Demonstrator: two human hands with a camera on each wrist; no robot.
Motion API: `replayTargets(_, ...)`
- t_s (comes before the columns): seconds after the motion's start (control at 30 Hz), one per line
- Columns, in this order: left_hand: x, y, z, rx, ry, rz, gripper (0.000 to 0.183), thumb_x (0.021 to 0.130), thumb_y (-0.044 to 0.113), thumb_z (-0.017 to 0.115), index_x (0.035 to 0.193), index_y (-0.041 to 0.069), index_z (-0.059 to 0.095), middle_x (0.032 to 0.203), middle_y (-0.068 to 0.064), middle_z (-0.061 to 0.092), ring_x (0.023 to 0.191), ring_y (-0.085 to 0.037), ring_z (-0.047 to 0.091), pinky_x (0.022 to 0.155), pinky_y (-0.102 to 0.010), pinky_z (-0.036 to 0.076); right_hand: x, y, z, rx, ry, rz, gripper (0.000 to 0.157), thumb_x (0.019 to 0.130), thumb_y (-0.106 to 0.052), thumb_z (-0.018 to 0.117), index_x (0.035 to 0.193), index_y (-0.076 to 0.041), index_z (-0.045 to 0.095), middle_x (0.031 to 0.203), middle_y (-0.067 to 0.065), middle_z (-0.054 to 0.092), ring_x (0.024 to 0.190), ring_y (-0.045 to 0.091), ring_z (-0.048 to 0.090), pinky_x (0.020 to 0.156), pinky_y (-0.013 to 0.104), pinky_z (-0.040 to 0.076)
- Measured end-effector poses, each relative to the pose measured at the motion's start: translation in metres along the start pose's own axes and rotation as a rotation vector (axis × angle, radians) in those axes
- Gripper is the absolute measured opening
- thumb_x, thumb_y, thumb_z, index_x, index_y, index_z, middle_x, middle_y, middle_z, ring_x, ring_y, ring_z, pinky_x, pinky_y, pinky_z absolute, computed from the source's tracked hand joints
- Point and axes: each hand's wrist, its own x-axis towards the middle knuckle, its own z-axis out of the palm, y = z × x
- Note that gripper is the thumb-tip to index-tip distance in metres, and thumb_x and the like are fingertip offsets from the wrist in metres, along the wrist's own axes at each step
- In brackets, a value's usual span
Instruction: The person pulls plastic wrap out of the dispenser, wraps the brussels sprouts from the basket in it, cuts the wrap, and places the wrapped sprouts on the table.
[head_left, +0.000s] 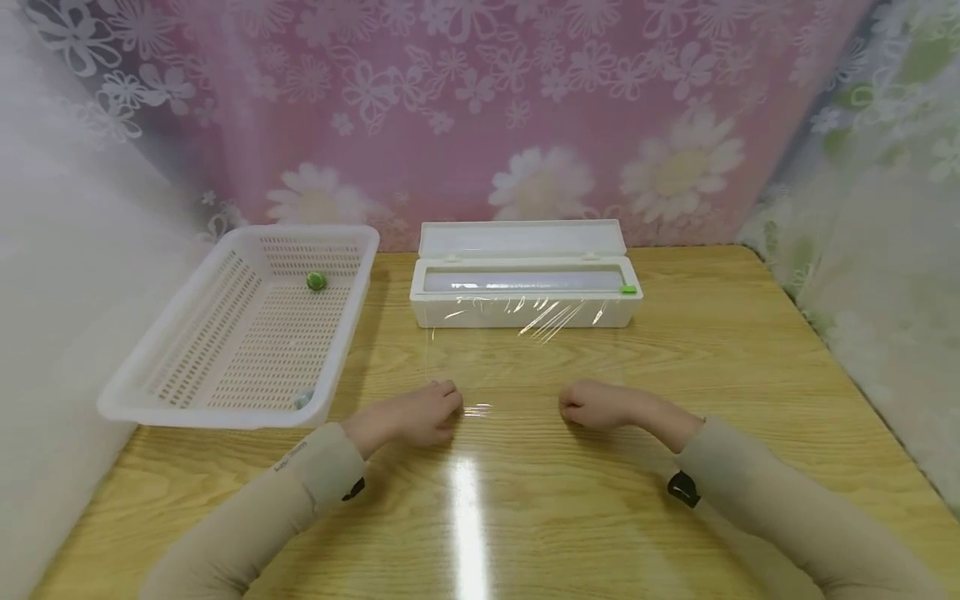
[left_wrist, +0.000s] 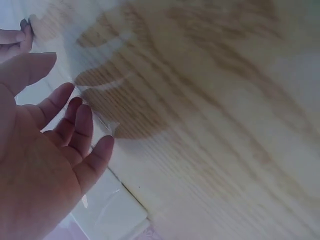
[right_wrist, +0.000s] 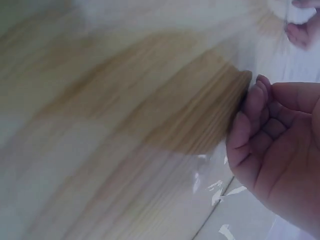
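Observation:
A thin sheet of clear plastic wrap [head_left: 551,321] runs from a white wrap dispenser box [head_left: 427,312] toward me over the wooden table, with bright creases near the box. At the sheet's near left corner is my left hand [head_left: 420,414]. Its fingers are loosely bent and their tips touch the film edge, while the thumb stands apart from them in the left wrist view. My right hand [head_left: 600,404] pinches the near right part of the film between thumb and curled fingers. The box's lid [head_left: 521,239] is raised, showing the roll [head_left: 517,280] inside.
On the left stands a white slotted basket [head_left: 112,400] with a small green item [head_left: 316,281] and a small pale item [head_left: 303,400] in it. A green slider [head_left: 628,289] sits at the box's right end. Flowered curtains [head_left: 450,108] border the table.

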Motion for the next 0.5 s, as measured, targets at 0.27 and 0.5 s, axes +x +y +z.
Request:
replayTargets(0.27,-0.011,-0.007,0.004,0.061,0.029,-0.087,0.01,0.081,0.013,0.057,0.082,0.01,0.048,0.079,0.001,0.038,0.073,-0.015,0.039,0.063,-0.03,0.039,-0.04,0.02,-0.011,0.077,-0.038,0.129,0.023,0.086,-0.001,0.042,0.066,-0.007,0.049,0.06,-0.005,0.04,0.055,0.008,0.038,0.052,0.023,0.033)
replayTargets(0.5,-0.023,-0.005,0.003,0.127,0.036,-0.183,0.015,0.082,0.02,0.059,0.089,0.009,0.052,0.08,0.0,0.041,0.076,-0.017,0.043,0.065,-0.032,0.042,-0.067,0.032,-0.017,0.066,-0.034,0.215,0.023,0.088,-0.003,0.04,0.067,-0.008,0.047,0.06,-0.004,0.039,0.055,0.009,0.037,0.053,0.025,0.032)
